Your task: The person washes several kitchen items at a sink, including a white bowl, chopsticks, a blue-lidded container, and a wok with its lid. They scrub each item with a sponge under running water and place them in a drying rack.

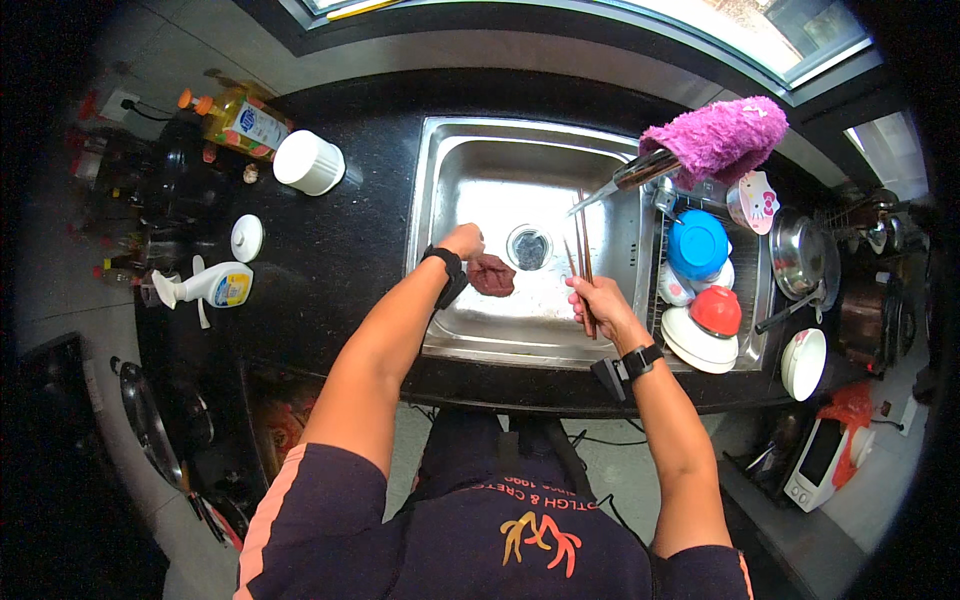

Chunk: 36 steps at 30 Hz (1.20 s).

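Several brown chopsticks (587, 300) are gripped in my right hand (604, 304), over the right part of the steel sink (442, 322). Water runs from the faucet (637, 174) towards their tips. My left hand (463, 241) is curled above the left part of the basin; its fingertips are partly hidden. A wet brownish-red cloth (491, 276) hangs or lies just below that hand, and I cannot tell whether the fingers grip it. The drain (529, 248) is between the hands.
A pink fluffy cover (720, 141) is over the faucet. Right of the basin, a rack holds a blue bowl (698, 244), a red bowl (715, 310) and white plates (697, 349). To the left stand a white canister (308, 163), a detergent bottle (244, 124) and a spray bottle (217, 285).
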Motion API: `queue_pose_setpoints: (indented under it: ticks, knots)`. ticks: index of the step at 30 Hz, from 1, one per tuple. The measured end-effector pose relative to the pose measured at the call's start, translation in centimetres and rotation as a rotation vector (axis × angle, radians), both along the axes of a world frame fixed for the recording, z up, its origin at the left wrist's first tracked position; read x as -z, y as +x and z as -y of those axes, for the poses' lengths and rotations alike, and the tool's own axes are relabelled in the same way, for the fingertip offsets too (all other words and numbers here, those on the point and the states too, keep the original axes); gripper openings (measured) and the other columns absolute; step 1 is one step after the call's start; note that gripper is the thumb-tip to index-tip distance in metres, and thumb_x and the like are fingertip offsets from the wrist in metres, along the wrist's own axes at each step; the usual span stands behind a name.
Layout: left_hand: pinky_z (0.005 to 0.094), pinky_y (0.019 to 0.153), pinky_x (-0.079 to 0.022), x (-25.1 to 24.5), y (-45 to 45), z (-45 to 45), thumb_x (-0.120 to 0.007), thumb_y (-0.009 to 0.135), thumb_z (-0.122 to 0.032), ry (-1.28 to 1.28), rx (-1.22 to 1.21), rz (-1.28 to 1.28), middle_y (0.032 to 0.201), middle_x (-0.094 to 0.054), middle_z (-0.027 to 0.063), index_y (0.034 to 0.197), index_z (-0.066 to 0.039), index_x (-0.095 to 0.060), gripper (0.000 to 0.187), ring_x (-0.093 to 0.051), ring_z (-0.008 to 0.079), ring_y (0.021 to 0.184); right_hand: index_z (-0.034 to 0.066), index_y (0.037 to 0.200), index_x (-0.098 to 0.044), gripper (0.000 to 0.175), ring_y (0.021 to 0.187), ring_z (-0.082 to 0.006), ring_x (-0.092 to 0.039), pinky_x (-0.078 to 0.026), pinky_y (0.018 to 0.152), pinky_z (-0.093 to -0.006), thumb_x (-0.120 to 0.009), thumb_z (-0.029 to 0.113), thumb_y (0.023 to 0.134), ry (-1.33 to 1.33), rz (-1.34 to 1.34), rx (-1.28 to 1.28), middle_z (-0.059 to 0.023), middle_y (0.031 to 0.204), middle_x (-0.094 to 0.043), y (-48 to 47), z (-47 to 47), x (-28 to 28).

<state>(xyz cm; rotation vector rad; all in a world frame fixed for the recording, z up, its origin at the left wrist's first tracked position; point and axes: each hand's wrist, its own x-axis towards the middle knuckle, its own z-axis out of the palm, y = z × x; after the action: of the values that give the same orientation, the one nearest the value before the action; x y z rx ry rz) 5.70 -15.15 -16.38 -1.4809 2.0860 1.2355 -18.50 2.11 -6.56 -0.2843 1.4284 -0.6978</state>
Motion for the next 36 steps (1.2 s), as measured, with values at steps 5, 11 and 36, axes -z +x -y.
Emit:
queue_pose_setpoints:
  ticks: [5, 11, 36]
  knots:
    - [0.0418, 0.087, -0.047, 7.4, -1.6, -2.9, -0.063, 0.076, -0.017, -0.087, 0.088, 0.016, 0.106, -0.065, 0.0182, 0.112, -0.005, -0.063, 0.038, -0.062, 0.0332, 0.098, 0.0016, 0.093, -0.055, 0.020, 0.054, -0.0121, -0.051, -0.047, 0.047, -0.0269, -0.056, 0.021, 0.092, 0.036, -0.033, 0.019, -0.0035, 0.070, -0.056, -0.5, -0.8, 0.0]
    - [0.0438, 0.051, -0.045, 12.1, -2.8, -6.1, -0.057, 0.081, -0.033, 0.200, 0.588, 0.570, 0.085, -0.063, 0.0211, 0.085, 0.000, -0.063, 0.033, -0.061, 0.0351, 0.072, 0.0015, 0.099, -0.056, 0.023, 0.056, -0.0098, -0.052, -0.046, 0.047, -0.0237, -0.050, 0.024, 0.095, 0.089, -0.065, -0.022, -0.0036, 0.078, -0.057, -0.6, -1.2, -0.7]
    - [0.0282, 0.055, -0.047, -6.4, -9.4, -10.1, -0.051, 0.088, -0.013, 0.341, -0.906, -0.962, 0.080, -0.057, 0.0032, 0.101, -0.006, -0.056, 0.015, -0.055, 0.0138, 0.064, 0.0137, 0.075, -0.036, 0.028, 0.041, -0.0061, -0.024, -0.018, 0.033, -0.0216, -0.036, 0.032, 0.096, 0.140, 0.277, 0.000, 0.0051, 0.055, -0.030, 6.0, 1.9, -0.8]
